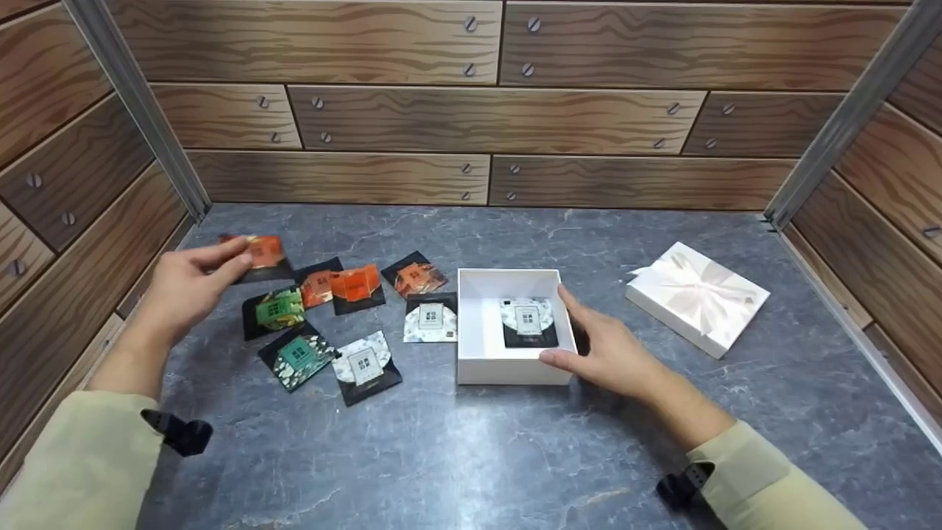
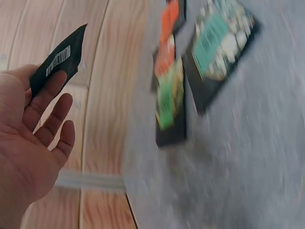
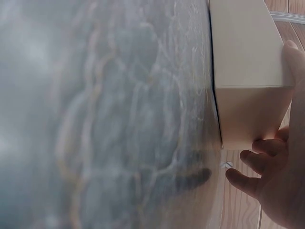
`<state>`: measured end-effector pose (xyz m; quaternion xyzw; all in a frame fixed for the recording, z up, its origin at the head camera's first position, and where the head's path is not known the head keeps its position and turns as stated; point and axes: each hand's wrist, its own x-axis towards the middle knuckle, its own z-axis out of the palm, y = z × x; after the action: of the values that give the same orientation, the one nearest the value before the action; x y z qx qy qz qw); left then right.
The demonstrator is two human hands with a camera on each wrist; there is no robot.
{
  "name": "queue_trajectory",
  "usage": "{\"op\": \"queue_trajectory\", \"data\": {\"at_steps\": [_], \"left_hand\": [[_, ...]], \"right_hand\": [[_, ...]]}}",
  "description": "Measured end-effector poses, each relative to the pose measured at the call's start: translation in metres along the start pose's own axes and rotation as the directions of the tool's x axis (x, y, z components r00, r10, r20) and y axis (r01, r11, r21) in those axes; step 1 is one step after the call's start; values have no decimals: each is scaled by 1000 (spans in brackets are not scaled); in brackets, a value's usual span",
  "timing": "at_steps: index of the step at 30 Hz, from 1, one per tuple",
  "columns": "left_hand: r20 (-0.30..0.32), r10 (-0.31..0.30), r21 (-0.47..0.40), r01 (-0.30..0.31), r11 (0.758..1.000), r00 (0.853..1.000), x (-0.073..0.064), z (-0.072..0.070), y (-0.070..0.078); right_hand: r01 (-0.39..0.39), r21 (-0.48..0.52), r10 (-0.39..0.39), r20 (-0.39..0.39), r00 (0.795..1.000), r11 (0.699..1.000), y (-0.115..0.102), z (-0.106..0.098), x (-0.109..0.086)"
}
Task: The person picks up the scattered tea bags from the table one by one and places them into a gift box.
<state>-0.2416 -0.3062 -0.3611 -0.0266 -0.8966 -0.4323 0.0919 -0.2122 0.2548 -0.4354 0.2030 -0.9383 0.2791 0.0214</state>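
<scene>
Right up close, the right grip (image 1: 614, 350) is round the white box (image 1: 513, 372) at its right side, one packet (image 1: 528, 324) flat inside; push hard and the box could shunt the pale packet (image 1: 430, 318) at its left wall across the bench (image 1: 471, 471). Farther out, the left grip (image 1: 193, 283) pinches an orange-and-black packet (image 1: 266, 252) (slim hold, that!), which could slip or bend. Labels? Printing's too tiny to read; the left wrist view catches a barcode (image 2: 58, 60) on its back.
</scene>
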Motion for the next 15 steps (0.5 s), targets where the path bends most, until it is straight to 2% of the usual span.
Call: {"op": "queue_trajectory", "data": {"at_steps": [4, 8, 15], "left_hand": [[16, 55, -20, -55, 998, 998, 6, 12, 22], [43, 86, -47, -84, 995, 995, 10, 26, 43], [117, 143, -77, -134, 988, 983, 12, 58, 78]], "right_hand": [[-2, 0, 2, 3, 1000, 1000, 1, 0, 1], [0, -1, 0, 4, 1000, 1000, 1, -1, 1], [9, 5, -9, -1, 1000, 1000, 2, 1, 1]]}}
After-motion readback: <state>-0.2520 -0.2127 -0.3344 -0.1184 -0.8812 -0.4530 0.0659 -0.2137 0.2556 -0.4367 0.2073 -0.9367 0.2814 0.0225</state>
